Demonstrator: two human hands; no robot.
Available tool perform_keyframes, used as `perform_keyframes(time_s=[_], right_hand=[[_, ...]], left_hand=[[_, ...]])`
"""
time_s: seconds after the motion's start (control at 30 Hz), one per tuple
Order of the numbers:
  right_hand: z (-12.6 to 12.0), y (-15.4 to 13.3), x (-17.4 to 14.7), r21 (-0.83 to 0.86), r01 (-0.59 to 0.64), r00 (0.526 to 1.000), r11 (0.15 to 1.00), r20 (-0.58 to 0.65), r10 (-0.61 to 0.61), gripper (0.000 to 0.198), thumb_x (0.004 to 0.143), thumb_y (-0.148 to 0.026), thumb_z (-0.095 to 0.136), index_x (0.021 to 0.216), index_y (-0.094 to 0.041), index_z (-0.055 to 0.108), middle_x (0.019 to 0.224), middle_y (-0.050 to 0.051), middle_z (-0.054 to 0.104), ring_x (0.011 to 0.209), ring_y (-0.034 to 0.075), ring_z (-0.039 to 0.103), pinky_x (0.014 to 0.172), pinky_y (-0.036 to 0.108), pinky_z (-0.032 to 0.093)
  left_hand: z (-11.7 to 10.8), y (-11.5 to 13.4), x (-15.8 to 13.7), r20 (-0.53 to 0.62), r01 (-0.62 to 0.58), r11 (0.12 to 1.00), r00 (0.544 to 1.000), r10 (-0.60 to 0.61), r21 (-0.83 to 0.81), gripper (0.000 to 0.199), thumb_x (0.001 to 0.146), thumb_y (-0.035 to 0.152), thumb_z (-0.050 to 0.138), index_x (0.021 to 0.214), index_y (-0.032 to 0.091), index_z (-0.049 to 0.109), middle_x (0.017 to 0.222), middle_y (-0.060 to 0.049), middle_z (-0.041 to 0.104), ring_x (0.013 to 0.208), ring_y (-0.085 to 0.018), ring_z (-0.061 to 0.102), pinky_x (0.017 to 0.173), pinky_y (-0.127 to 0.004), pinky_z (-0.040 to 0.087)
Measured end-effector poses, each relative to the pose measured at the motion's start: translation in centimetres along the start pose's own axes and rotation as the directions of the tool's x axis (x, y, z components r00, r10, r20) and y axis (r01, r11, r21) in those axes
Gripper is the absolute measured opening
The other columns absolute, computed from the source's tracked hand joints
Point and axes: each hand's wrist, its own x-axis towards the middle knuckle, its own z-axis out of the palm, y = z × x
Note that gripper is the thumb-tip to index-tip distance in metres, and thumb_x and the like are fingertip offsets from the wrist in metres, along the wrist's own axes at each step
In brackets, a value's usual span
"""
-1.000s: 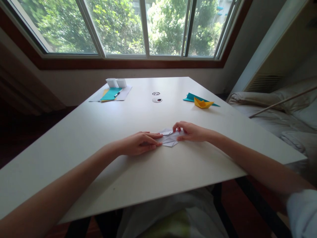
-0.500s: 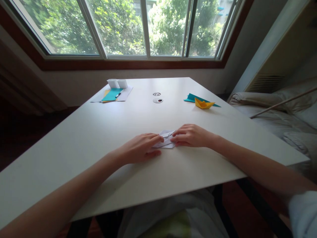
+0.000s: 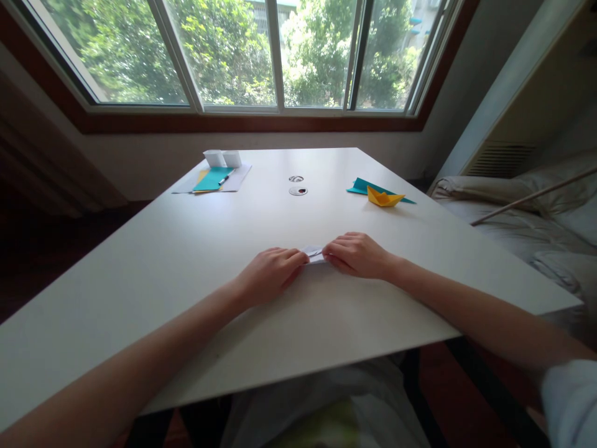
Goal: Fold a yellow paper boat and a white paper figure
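A small piece of folded white paper (image 3: 315, 254) is between my two hands near the front middle of the table. My left hand (image 3: 273, 270) pinches its left end, thumb below and fingers on top. At the right end, my right hand (image 3: 357, 254) grips the paper with fingers bent and pressed together. Only the middle strip of the paper shows; both ends are covered by my fingers.
On the white table (image 3: 186, 280), a yellow paper boat (image 3: 385, 198) stands before a teal paper plane (image 3: 368, 185) at right. At far left lie teal paper (image 3: 212, 178), a pen (image 3: 226, 178) and white folded paper shapes (image 3: 222, 158). Round fittings (image 3: 298, 191) sit mid-table.
Both hands have closed on the white paper's ends. Its near edge has lifted or folded away from me, so less of it shows. My left thumb has tucked in under it.
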Motion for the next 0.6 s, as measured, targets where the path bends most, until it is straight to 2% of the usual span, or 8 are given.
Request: perform_keyframes(time_s=[0.13, 0.2, 0.3, 0.4, 0.5, 0.57, 0.6], right_hand=[[0.0, 0.1, -0.1, 0.113, 0.045, 0.999, 0.993, -0.002, -0.045, 0.026, 0.087, -0.037, 0.046, 0.102, -0.019, 0.054, 0.114, 0.009, 0.06, 0.095, 0.02, 0.058, 0.079, 0.03, 0.041], [0.0, 0.1, 0.1, 0.173, -0.004, 1.0, 0.985, 0.004, 0.003, 0.021, 0.088, -0.032, 0.044, 0.102, -0.019, 0.055, 0.109, 0.008, 0.063, 0.09, 0.019, 0.06, 0.077, 0.03, 0.041], [-0.8, 0.2, 0.6, 0.303, -0.163, 0.987, 0.939, 0.047, 0.156, 0.021, 0.089, -0.03, 0.041, 0.1, -0.02, 0.056, 0.083, 0.004, 0.067, 0.07, 0.015, 0.06, 0.067, 0.027, 0.042], [-1.9, 0.6, 1.3, 0.532, -0.31, 0.951, 0.788, 0.164, 0.263, 0.025, 0.086, -0.036, 0.044, 0.099, -0.019, 0.056, 0.071, 0.0, 0.062, 0.059, 0.011, 0.053, 0.054, 0.022, 0.038], [-2.4, 1.5, 1.7, 0.698, -0.432, 0.897, 0.572, 0.399, 0.19, 0.033, 0.083, -0.044, 0.046, 0.098, -0.017, 0.055, 0.07, 0.0, 0.06, 0.058, 0.01, 0.052, 0.049, 0.02, 0.037], [-2.3, 1.9, 1.9, 0.697, -0.496, 0.855, 0.518, 0.496, 0.153, 0.036, 0.081, -0.047, 0.048, 0.097, -0.016, 0.057, 0.075, 0.001, 0.061, 0.063, 0.011, 0.053, 0.051, 0.021, 0.038], [-2.1, 2.1, 2.0, 0.679, -0.509, 0.844, 0.53, 0.516, 0.15, 0.036, 0.081, -0.047, 0.049, 0.095, -0.015, 0.058, 0.077, 0.002, 0.061, 0.065, 0.012, 0.054, 0.053, 0.021, 0.039]], left_hand=[[0.4, -0.5, 0.2, -0.036, 0.067, 0.996, 0.997, -0.069, -0.059, 0.017, 0.087, 0.015, 0.034, 0.094, 0.019, 0.049, 0.085, -0.004, 0.062, 0.075, -0.018, 0.059, 0.066, -0.027, 0.042], [0.3, -0.6, 0.3, -0.049, 0.091, 0.992, 0.994, -0.096, -0.092, 0.016, 0.087, 0.016, 0.033, 0.092, 0.019, 0.048, 0.083, -0.003, 0.062, 0.073, -0.017, 0.058, 0.064, -0.027, 0.041], [-0.4, -0.4, 0.6, -0.077, 0.158, 0.971, 0.982, -0.174, -0.179, 0.015, 0.088, 0.02, 0.032, 0.09, 0.019, 0.047, 0.076, -0.001, 0.059, 0.065, -0.015, 0.054, 0.059, -0.025, 0.038], [-1.6, -0.3, 1.1, -0.066, 0.209, 0.906, 0.966, -0.25, -0.368, 0.015, 0.088, 0.024, 0.034, 0.088, 0.019, 0.047, 0.071, 0.0, 0.055, 0.06, -0.013, 0.05, 0.054, -0.023, 0.036], [-2.1, -0.4, 1.5, 0.057, 0.26, 0.794, 0.96, -0.274, -0.55, 0.016, 0.085, 0.029, 0.041, 0.083, 0.017, 0.051, 0.069, 0.001, 0.054, 0.059, -0.011, 0.047, 0.051, -0.02, 0.036], [-1.9, -0.7, 1.7, 0.141, 0.306, 0.744, 0.95, -0.278, -0.594, 0.021, 0.083, 0.033, 0.045, 0.081, 0.015, 0.055, 0.069, 0.001, 0.055, 0.059, -0.011, 0.047, 0.05, -0.02, 0.036], [-1.7, -0.8, 1.7, 0.167, 0.324, 0.744, 0.945, -0.28, -0.584, 0.023, 0.082, 0.034, 0.045, 0.08, 0.015, 0.056, 0.069, 0.001, 0.056, 0.059, -0.011, 0.048, 0.05, -0.02, 0.036]])
